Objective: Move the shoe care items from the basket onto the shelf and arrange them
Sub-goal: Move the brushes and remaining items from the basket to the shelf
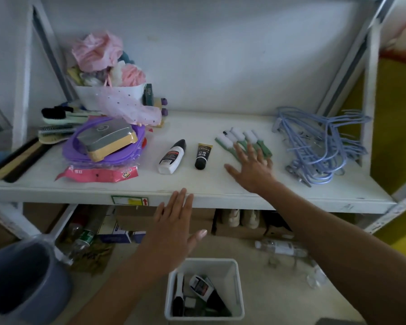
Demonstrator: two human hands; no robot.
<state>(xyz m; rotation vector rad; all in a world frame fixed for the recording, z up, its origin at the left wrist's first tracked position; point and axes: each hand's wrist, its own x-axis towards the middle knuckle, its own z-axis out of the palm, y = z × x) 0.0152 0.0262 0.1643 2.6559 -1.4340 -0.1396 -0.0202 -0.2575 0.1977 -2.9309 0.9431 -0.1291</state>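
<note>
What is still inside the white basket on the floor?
The basket holds a black-and-white bottle lying tilted, a dark brush standing at the left, and some dark things at the bottom. Those overlap in shadow, so I cannot tell what they are.

White wall (pixel 220 55), beige floor (pixel 279 289), yellow panel (pixel 396 113), dim light

Shelf (pixel 220 184) looks like matt painted white, a bit scuffed. Basket (pixel 237 287) is smooth white plastic, bottle (pixel 170 158) glossy plastic, hangers (pixel 324 146) shiny coated wire.
</note>
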